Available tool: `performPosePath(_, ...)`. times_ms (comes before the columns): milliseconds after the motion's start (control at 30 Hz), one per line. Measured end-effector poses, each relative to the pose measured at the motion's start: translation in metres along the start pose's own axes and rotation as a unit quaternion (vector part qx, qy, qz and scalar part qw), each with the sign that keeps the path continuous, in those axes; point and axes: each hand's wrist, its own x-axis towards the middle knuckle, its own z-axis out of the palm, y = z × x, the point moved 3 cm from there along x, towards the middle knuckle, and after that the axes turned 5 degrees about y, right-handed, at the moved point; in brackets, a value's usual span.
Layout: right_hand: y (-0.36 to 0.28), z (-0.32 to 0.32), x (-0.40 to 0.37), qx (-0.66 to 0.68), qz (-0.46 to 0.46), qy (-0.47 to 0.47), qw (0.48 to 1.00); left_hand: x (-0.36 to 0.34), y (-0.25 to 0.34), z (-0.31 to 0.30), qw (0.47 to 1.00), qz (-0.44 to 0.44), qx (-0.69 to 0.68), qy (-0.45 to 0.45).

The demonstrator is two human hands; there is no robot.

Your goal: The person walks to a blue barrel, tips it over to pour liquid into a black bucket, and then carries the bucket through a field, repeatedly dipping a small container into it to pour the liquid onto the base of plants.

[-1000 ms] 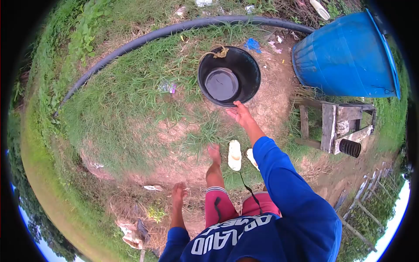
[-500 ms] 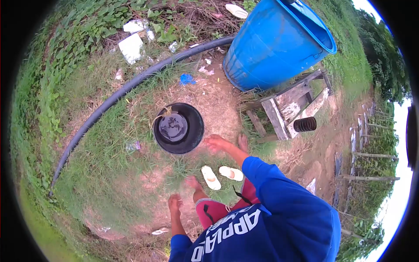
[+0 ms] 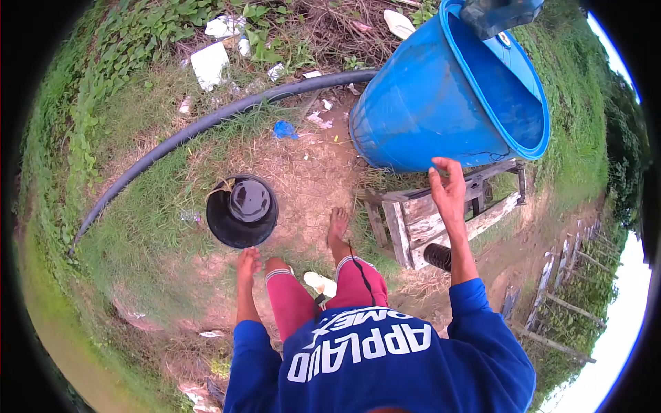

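Observation:
A black bucket (image 3: 231, 230) with a light-coloured rope handle stands on the grass, dark liquid or a wet sheen at its bottom. My left hand (image 3: 248, 265) hangs just below its rim in this view, fingers loosely bent and holding nothing. Raised towards the tall blue barrel (image 3: 413, 96), my right hand (image 3: 449, 193) is open, with thumb and fingers apart. The barrel's mouth faces up and to the right, and a dark block-like object (image 3: 499, 17) lies over its far rim.
A wooden stand (image 3: 427, 224) is below the barrel, with a black coil (image 3: 438, 257) against it. One thick black hose (image 3: 172, 141) curves across the grass. White litter (image 3: 209, 65) and a blue scrap (image 3: 285, 129) lie beyond the bucket. A white shoe (image 3: 320, 283) shows near my legs.
My right hand has moved from beside the bucket up and right towards the barrel. My left hand has come forward near the bucket. My body and view have shifted.

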Motion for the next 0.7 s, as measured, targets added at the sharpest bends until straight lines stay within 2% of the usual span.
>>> performPosePath(67, -0.032, -0.03, 0.047, -0.074, -0.143, 0.056, 0.985, 0.013, 0.005, 0.012, 1.0, -0.007, 0.016, -0.004)
performPosePath(133, -0.054, -0.047, 0.089, -0.112, -0.18, 0.113, 0.971, 0.03, 0.012, 0.021, 0.999, -0.016, 0.03, -0.025)
performPosePath(167, -0.056, -0.052, 0.108, -0.107, -0.182, 0.128, 0.969, 0.038, 0.013, 0.023, 0.999, -0.017, 0.026, -0.03)
performPosePath(233, -0.057, -0.051, 0.141, -0.124, -0.099, 0.126, 0.979, 0.058, 0.011, 0.024, 0.999, -0.047, -0.011, -0.006)
performPosePath(267, -0.055, -0.05, 0.151, -0.127, -0.1, 0.121, 0.979, 0.063, 0.009, 0.024, 0.999, -0.051, -0.015, -0.005)
performPosePath(333, -0.04, -0.036, 0.173, -0.213, -0.031, 0.095, 0.972, 0.093, 0.012, 0.024, 0.991, -0.112, -0.074, 0.021)
performPosePath(367, -0.037, -0.025, 0.175, -0.217, -0.033, 0.092, 0.971, 0.107, 0.011, 0.02, 0.99, -0.115, -0.077, 0.02)
performPosePath(433, -0.035, -0.006, 0.173, -0.369, -0.083, 0.13, 0.917, 0.135, 0.001, 0.017, 0.969, -0.179, -0.133, 0.104)
performPosePath(467, -0.033, 0.006, 0.169, -0.414, -0.117, 0.15, 0.89, 0.151, -0.009, 0.008, 0.96, -0.193, -0.183, 0.088)
performPosePath(500, -0.035, 0.015, 0.166, -0.42, -0.12, 0.148, 0.887, 0.16, -0.005, 0.008, 0.958, -0.2, -0.185, 0.085)
performPosePath(567, -0.042, 0.027, 0.157, -0.544, -0.125, 0.146, 0.817, 0.177, 0.009, 0.003, 0.904, -0.249, -0.314, 0.148)
performPosePath(633, -0.044, 0.028, 0.159, -0.535, -0.103, 0.14, 0.827, 0.198, 0.02, -0.001, 0.865, -0.266, -0.402, 0.14)
performPosePath(700, -0.042, 0.028, 0.16, -0.53, -0.086, 0.125, 0.834, 0.217, 0.03, -0.005, 0.854, -0.265, -0.432, 0.119)
